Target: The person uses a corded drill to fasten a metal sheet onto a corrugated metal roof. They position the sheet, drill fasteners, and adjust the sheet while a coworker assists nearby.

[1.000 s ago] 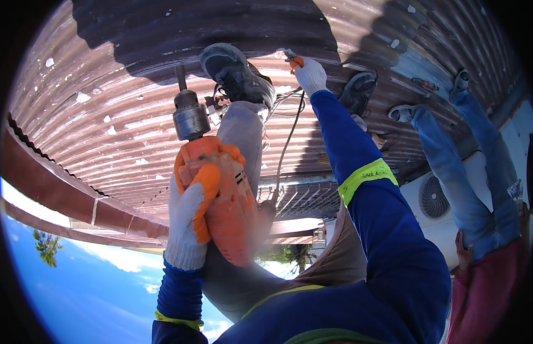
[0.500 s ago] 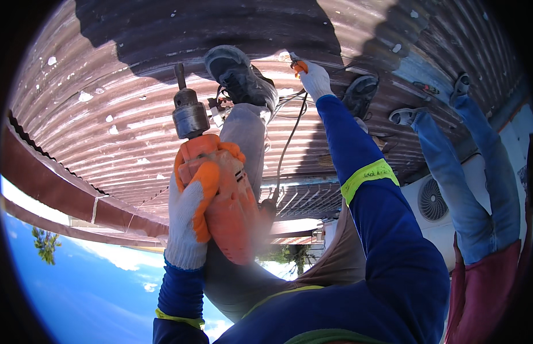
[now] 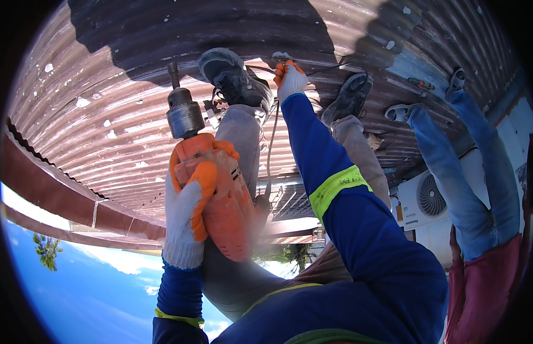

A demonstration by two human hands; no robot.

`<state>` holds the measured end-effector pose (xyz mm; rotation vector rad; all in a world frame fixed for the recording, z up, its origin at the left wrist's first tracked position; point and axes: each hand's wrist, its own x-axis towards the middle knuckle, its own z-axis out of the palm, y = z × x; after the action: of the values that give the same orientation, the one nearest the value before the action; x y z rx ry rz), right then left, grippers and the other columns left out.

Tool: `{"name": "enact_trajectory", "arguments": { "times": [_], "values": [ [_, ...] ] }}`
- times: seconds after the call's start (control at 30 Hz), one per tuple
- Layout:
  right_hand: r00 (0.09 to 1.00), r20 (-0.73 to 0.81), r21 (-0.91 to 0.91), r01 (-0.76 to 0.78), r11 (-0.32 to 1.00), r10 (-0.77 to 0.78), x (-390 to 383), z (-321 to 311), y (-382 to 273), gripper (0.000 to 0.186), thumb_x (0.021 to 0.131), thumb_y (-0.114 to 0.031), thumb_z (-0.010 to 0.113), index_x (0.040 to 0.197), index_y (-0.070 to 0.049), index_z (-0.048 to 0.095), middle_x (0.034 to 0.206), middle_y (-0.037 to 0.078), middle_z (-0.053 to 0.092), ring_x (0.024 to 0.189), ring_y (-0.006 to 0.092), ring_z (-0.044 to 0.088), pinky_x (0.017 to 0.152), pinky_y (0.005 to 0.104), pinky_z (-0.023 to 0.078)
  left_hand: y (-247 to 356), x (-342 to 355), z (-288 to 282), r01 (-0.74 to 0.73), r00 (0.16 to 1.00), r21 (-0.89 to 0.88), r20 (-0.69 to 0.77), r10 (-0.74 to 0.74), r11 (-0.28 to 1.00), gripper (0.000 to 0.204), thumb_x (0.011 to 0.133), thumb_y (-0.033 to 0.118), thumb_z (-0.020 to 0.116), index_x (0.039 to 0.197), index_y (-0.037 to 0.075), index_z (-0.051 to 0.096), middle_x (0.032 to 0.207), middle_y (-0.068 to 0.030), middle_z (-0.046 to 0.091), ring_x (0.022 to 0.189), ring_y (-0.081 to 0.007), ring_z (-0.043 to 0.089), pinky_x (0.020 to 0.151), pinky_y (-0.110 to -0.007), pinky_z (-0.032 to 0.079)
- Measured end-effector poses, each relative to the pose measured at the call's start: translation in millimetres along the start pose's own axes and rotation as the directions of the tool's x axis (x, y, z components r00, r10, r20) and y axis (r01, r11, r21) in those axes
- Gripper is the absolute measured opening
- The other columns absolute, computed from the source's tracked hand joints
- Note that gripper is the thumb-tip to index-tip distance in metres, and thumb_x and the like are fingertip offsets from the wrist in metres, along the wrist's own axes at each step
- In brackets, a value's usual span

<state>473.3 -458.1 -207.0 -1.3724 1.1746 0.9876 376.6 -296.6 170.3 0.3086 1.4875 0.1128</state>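
Observation:
An orange power drill (image 3: 223, 209) is in my left hand (image 3: 189, 198), whose white and orange glove wraps round the front of its body. Its metal chuck (image 3: 185, 114) carries a short dark socket bit (image 3: 173, 75) pointing away from me. My right hand (image 3: 291, 79), in a matching glove, reaches down to the roof sheet beside my left shoe (image 3: 226, 71). The fingers there are bent together by a pale patch and a dark cable; what they hold, if anything, is hidden. A power cord (image 3: 270, 155) runs from behind the drill up toward my right hand.
Brown corrugated roofing (image 3: 129, 123) spreads underfoot, its edge and gutter (image 3: 77, 203) at the left. My right shoe (image 3: 349, 97) stands beyond the cord. Another person in jeans (image 3: 473, 166) stands at the right, near a tool (image 3: 421, 83) and a white outdoor air-conditioning unit (image 3: 424, 198).
My right hand has shifted left and slightly down, closer to my left shoe. The drill stays in my left hand. My right leg and shoe show more now.

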Motion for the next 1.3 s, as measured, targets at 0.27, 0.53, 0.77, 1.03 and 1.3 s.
{"name": "enact_trajectory", "arguments": {
  "times": [0.27,0.53,0.77,1.03,1.3],
  "values": [
    [0.996,-0.094,0.048,0.015,0.999,-0.011,13,10,2,0.01,0.097,-0.007,0.064,0.104,-0.005,0.057,0.076,0.011,0.065,0.052,0.0126,0.055,0.042,0.0274,0.034,1,-3,8,-0.056,0.998,0.011,0.014,0.056,0.998,0.065,0.095,0.017,0.074,0.148,0.001,0.041,0.125,-0.0229,0.065,0.11,-0.0317,0.07,0.092,-0.041,0.061],
    [0.979,0.202,-0.34,0.084,0.937,-0.015,-32,-38,-37,0.011,0.098,-0.014,0.068,0.103,-0.005,0.065,0.077,0.006,0.068,0.055,0.0065,0.053,0.045,0.0229,0.036,-15,8,2,-0.086,0.993,0.118,-0.071,0.095,0.989,0.061,0.097,0.028,0.074,0.145,0.004,0.045,0.126,-0.0198,0.066,0.109,-0.0282,0.071,0.09,-0.039,0.063],
    [0.901,0.434,-0.412,0.223,0.883,-0.025,-155,-91,-168,0.024,0.099,-0.009,0.065,0.121,-0.002,0.069,0.093,0.008,0.075,0.071,0.0086,0.065,0.059,0.0225,0.049,-22,66,35,-0.032,0.999,-0.012,-0.032,0.032,0.999,0.058,0.097,0.045,0.074,0.136,0.007,0.055,0.121,-0.013,0.068,0.104,-0.0249,0.072,0.087,-0.04,0.065],
    [0.974,0.176,-0.363,0.199,0.91,-0.143,-248,-156,-216,0.023,0.105,-0.024,0.064,0.117,-0.004,0.067,0.094,0.005,0.074,0.069,0.0044,0.065,0.058,0.0177,0.048,-26,281,160,-0.145,0.983,-0.122,-0.129,0.129,0.982,0.047,0.094,0.049,0.076,0.123,0.015,0.061,0.114,-0.0099,0.067,0.104,-0.0276,0.07,0.086,-0.05,0.061],
    [0.965,0.232,-0.197,0.173,0.965,-0.126,-243,-163,-243,0.022,0.101,-0.015,0.068,0.119,-0.002,0.069,0.095,0.007,0.075,0.073,0.006,0.064,0.063,0.02,0.05,-31,416,190,0.078,0.996,-0.036,-0.052,-0.079,0.996,0.048,0.105,0.048,0.051,0.144,0.02,0.051,0.15,-0.0043,0.058,0.135,-0.027,0.056,0.118,-0.05,0.039]
  ]
}}
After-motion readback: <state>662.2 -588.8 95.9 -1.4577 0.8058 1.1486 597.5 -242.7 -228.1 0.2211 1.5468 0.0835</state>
